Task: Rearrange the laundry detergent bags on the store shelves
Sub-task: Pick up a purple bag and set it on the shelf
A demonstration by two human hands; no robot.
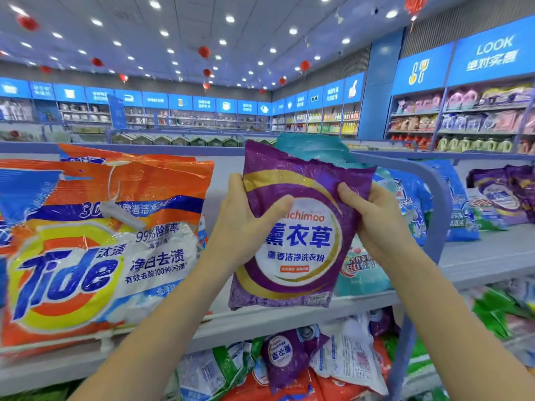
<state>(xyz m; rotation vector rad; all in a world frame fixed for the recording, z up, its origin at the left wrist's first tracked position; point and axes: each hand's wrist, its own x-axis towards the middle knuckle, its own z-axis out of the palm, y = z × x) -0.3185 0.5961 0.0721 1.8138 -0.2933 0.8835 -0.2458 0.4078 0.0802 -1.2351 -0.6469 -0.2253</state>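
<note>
I hold a purple lavender detergent bag [301, 247] upright over the top shelf [477, 261]. My left hand [246, 218] grips its left edge, thumb across the front. My right hand [373, 218] pinches its right edge. A teal bag [315, 149] stands right behind it, mostly hidden. Large orange Tide bags [86, 256] lean on the shelf to the left. Blue bags [417, 204] and more purple bags [503, 195] sit to the right.
A blue curved shelf divider [440, 204] rises just right of my right hand. The lower shelf holds a jumble of purple, white, green and orange bags [304, 363]. Store wall shelves [463, 123] line the background.
</note>
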